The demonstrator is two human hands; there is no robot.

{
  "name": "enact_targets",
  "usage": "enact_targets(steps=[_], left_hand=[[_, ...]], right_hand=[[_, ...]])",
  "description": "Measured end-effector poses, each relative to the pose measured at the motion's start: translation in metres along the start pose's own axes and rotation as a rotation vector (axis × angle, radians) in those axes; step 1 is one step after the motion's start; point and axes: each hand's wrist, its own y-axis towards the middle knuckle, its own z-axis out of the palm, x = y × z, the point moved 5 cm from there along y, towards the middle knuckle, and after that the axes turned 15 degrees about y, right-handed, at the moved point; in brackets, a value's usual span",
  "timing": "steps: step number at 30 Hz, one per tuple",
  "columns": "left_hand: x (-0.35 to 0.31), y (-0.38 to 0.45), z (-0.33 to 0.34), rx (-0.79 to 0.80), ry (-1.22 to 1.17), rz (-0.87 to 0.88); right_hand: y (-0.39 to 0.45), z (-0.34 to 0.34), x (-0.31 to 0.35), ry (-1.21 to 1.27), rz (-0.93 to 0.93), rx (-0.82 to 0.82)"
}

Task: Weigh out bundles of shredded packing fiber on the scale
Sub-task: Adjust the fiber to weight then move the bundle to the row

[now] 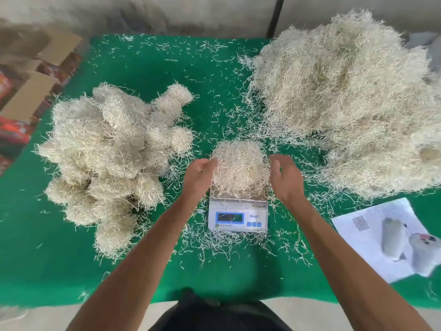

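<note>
A small white digital scale [237,216] sits at the centre of the green cloth, its blue-framed display facing me. A rounded bundle of pale shredded fiber [239,166] rests on its metal platform. My left hand [199,174] touches the bundle's left side with its fingers curled against the fiber. My right hand [285,176] hovers just off the bundle's right side, fingers spread and empty. A large loose heap of fiber [353,103] fills the right of the table. A stack of several rolled bundles [107,149] lies on the left.
The green cloth [148,60] is strewn with loose strands, thickest around the scale. A printed sheet of paper [389,237] lies at the near right. Cardboard boxes [31,91] stand beyond the table's left edge. A wall runs behind the table.
</note>
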Motion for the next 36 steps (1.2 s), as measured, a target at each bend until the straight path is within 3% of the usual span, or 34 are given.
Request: enact_targets(steps=[11, 25, 31, 36], left_hand=[[0.001, -0.007, 0.003, -0.161, 0.095, 0.031], [-0.004, -0.004, 0.000, -0.204, 0.067, 0.040], [-0.005, 0.008, 0.014, -0.125, 0.023, -0.074], [-0.027, 0.021, 0.045, 0.060, -0.010, -0.125]], right_hand=[[0.010, 0.018, -0.014, 0.040, -0.005, 0.092], [0.031, 0.025, -0.011, 0.050, -0.055, 0.082], [0.042, 0.039, -0.012, 0.086, -0.006, 0.135], [0.029, 0.078, -0.008, 0.231, 0.209, 0.323]])
